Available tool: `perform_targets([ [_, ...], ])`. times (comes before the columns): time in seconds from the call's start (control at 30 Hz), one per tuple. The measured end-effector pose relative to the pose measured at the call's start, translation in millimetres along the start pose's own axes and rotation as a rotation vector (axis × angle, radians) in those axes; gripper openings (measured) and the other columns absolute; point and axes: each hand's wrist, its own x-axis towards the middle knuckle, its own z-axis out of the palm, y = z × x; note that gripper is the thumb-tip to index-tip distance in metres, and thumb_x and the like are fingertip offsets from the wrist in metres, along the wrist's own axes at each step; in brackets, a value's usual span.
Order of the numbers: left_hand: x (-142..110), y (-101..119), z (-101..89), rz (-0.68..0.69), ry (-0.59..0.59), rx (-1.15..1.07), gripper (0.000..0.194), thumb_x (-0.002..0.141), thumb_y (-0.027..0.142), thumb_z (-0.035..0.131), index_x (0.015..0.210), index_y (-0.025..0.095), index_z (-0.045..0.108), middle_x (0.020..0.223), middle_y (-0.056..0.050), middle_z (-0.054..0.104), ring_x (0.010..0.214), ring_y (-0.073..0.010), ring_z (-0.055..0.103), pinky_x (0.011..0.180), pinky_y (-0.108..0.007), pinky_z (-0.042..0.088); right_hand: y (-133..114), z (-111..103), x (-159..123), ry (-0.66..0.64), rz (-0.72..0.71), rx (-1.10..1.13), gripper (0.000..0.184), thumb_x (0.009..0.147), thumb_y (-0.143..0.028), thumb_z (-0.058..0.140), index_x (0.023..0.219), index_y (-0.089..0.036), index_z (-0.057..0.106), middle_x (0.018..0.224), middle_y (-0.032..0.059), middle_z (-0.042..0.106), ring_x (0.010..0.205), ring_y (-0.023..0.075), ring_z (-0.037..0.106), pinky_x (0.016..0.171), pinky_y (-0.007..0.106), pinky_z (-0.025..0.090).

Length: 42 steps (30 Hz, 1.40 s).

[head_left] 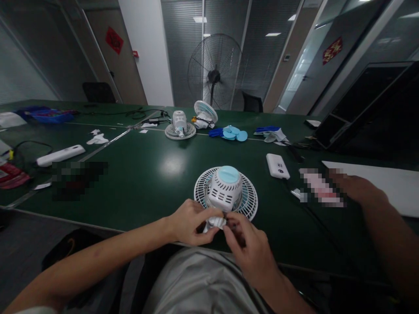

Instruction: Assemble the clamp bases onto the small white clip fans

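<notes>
In front of me a small white fan [225, 192] lies face down on its round grille, its motor housing and light blue cap upward. My left hand [193, 222] is closed, thumb and fingers pinching a small white plastic part [216, 222] at the fan's near side. From the right, my right hand [248, 242] is closed too, its fingertips bent against the right end of that part. The fingers hide much of the part, and I cannot tell whether it is joined to the fan.
Another person's hand [363, 189] is at the right, by a blurred pink object [322, 187]. A white power bank [277, 166] with a cable lies nearby. Two more small fans, one of them a white fan [179, 124], and blue discs [234, 133] are farther back on the green table [140, 187].
</notes>
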Motion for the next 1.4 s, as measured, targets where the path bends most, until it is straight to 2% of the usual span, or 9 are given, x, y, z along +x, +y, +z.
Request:
perform_targets([
  [0.1,2.3,0.6,-0.3,0.011,0.002,-0.013,0.033,0.091,0.027,0.059,0.123,0.017,0.057,0.056,0.006,0.056,0.045,-0.0135,0.057,0.047,-0.022,0.041,6.9,-10.0,0.0,0.14,-0.408,-0.406,0.025,0.106,-0.035,0.055,0.119,-0.017,0.067,0.097,0.0088,0.077,0.072,0.0166,0.073,0.063,0.026,0.053],
  [0.2,3.0,0.3,0.0,0.017,0.013,-0.017,0.034,0.091,0.027,0.059,0.123,0.017,0.057,0.055,0.006,0.057,0.045,-0.0136,0.058,0.047,-0.022,0.042,7.6,-12.0,5.9,0.112,-0.532,-0.476,0.027,0.108,-0.034,0.051,0.116,-0.016,0.069,0.097,0.0097,0.078,0.071,0.0164,0.073,0.06,0.026,0.051],
  [0.4,1.2,-0.6,1.0,0.015,0.022,-0.015,0.034,0.091,0.027,0.06,0.124,0.016,0.059,0.053,0.007,0.055,0.044,-0.0136,0.057,0.047,-0.022,0.042,-0.7,5.7,8.8,-0.205,0.206,0.227,0.053,0.111,-0.055,0.031,0.088,-0.018,0.062,0.062,-0.0007,0.066,0.032,0.0088,0.048,0.033,0.021,0.033],
  [0.47,1.0,-0.5,1.4,0.02,0.024,-0.01,0.035,0.091,0.028,0.06,0.124,0.016,0.059,0.054,0.007,0.056,0.044,-0.0135,0.057,0.047,-0.022,0.042,-1.5,6.9,5.7,-0.211,0.271,0.256,0.054,0.11,-0.057,0.031,0.092,-0.017,0.062,0.062,-0.0009,0.066,0.03,0.0089,0.046,0.031,0.022,0.031],
  [0.67,1.6,-0.5,3.0,0.018,0.019,-0.018,0.033,0.091,0.028,0.059,0.122,0.017,0.058,0.053,0.007,0.054,0.044,-0.0136,0.057,0.047,-0.021,0.042,3.5,-11.8,4.9,0.12,-0.484,-0.436,0.031,0.108,-0.038,0.051,0.118,-0.014,0.068,0.096,0.0107,0.078,0.069,0.0171,0.074,0.059,0.026,0.052],
  [0.77,1.8,-1.0,3.0,0.024,0.029,-0.025,0.034,0.091,0.027,0.059,0.124,0.017,0.057,0.052,0.008,0.053,0.043,-0.0132,0.055,0.046,-0.022,0.041,3.5,-15.0,9.0,0.1,-0.594,-0.52,0.029,0.11,-0.034,0.048,0.113,-0.014,0.07,0.091,0.0094,0.078,0.068,0.0162,0.074,0.057,0.025,0.05],
  [1.03,4.3,-0.4,1.6,0.045,0.019,-0.036,0.03,0.091,0.026,0.059,0.12,0.017,0.059,0.058,0.005,0.059,0.046,-0.013,0.058,0.047,-0.022,0.042,-6.0,-11.1,14.5,-0.28,0.187,0.141,0.051,0.11,-0.054,0.036,0.084,-0.019,0.061,0.052,-0.0051,0.058,0.031,0.009,0.049,0.035,0.02,0.034],
  [1.23,1.8,-3.8,5.1,0.05,0.037,0.002,0.033,0.091,0.029,0.059,0.123,0.018,0.058,0.061,0.004,0.061,0.048,-0.0133,0.06,0.047,-0.023,0.042,5.4,-22.0,10.8,0.066,-0.61,-0.502,0.026,0.109,-0.03,0.047,0.122,-0.017,0.066,0.099,0.0073,0.078,0.073,0.0164,0.075,0.059,0.027,0.051],
  [1.4,0.6,-4.9,6.1,0.055,0.036,0.022,0.038,0.092,0.029,0.058,0.128,0.019,0.055,0.066,0.002,0.065,0.052,-0.0149,0.063,0.049,-0.025,0.044,5.7,-27.0,17.1,0.08,-0.71,-0.561,0.023,0.11,-0.029,0.049,0.116,-0.015,0.066,0.089,0.0061,0.078,0.065,0.0149,0.073,0.058,0.029,0.049],
])
